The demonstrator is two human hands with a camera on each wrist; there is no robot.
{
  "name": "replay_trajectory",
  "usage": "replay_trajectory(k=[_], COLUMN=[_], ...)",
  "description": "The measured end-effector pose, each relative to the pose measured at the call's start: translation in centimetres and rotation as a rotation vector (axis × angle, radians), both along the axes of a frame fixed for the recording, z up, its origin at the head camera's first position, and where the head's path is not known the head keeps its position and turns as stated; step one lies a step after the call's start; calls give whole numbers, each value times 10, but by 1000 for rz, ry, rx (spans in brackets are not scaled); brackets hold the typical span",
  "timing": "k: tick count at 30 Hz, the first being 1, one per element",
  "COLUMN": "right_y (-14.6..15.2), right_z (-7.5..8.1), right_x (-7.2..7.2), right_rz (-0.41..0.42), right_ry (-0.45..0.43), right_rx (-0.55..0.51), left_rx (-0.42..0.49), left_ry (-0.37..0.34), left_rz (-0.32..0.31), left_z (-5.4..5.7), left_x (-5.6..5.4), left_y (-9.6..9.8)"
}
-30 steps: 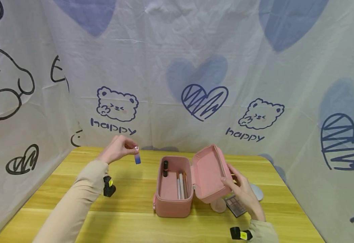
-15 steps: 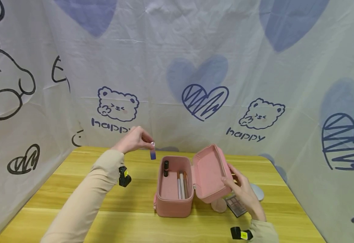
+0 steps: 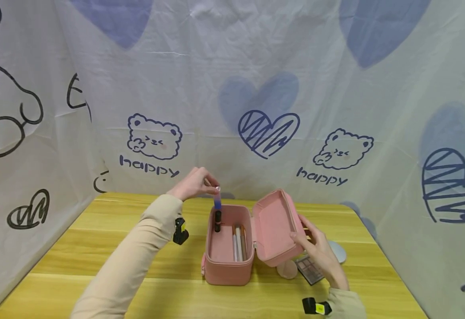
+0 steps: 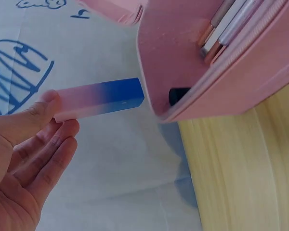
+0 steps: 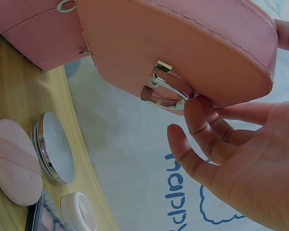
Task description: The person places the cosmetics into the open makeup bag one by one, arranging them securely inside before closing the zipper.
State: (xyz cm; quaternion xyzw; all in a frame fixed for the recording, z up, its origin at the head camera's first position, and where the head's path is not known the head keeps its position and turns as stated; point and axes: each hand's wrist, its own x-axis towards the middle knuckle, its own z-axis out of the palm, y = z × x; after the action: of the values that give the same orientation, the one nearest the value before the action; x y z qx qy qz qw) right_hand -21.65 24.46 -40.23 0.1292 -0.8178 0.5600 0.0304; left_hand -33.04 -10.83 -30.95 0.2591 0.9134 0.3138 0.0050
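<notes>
A pink cosmetic case (image 3: pixel 228 261) stands open on the wooden table, its lid (image 3: pixel 274 228) tipped back to the right. Inside lie several slim pens (image 3: pixel 238 243) and a black tube (image 3: pixel 218 220). My left hand (image 3: pixel 194 183) pinches a small stick (image 3: pixel 217 200) that fades from pink to blue (image 4: pixel 98 98), holding it upright just above the case's far left corner. My right hand (image 3: pixel 316 250) rests against the back of the lid; its fingers (image 5: pixel 202 122) touch the lid by the metal handle (image 5: pixel 166 89).
Right of the case lie a round pink puff (image 3: pixel 286 269), an eyeshadow palette (image 3: pixel 309 268) and a round silver compact (image 3: pixel 337 250). A small pink jar (image 5: pixel 79 211) lies near them. Printed cloth (image 3: pixel 232 88) walls the table's back and sides.
My left hand has carried the stick to the right, from over the table's left half to just above the open case. The right hand has stayed on the lid.
</notes>
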Motion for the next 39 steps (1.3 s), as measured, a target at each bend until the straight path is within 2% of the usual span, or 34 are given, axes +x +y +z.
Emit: replay_trajectory(k=[8, 14, 20, 25, 30, 35, 39], right_y=[0, 0, 1, 1, 2, 2, 1], right_z=[0, -1, -1, -1, 0, 0, 1], right_x=[0, -1, -1, -1, -1, -1, -1], right_rz=[1, -1, 1, -2, -6, -3, -5], right_ry=[-4, 0, 6, 4, 4, 5, -4], right_rx=[-5, -2, -3, 3, 7, 2, -3], left_rx=[-34, -86, -122, -212, -322, -406, -470], left_ry=[24, 63, 68, 81, 124, 170, 221], left_rz=[-16, -1, 31, 62, 95, 129, 147], left_z=[-12, -27, -38, -44, -48, -54, -63], left_x=[-4, -9, -11, -8, -7, -10, -14], left_y=[18, 29, 35, 40, 48, 56, 59])
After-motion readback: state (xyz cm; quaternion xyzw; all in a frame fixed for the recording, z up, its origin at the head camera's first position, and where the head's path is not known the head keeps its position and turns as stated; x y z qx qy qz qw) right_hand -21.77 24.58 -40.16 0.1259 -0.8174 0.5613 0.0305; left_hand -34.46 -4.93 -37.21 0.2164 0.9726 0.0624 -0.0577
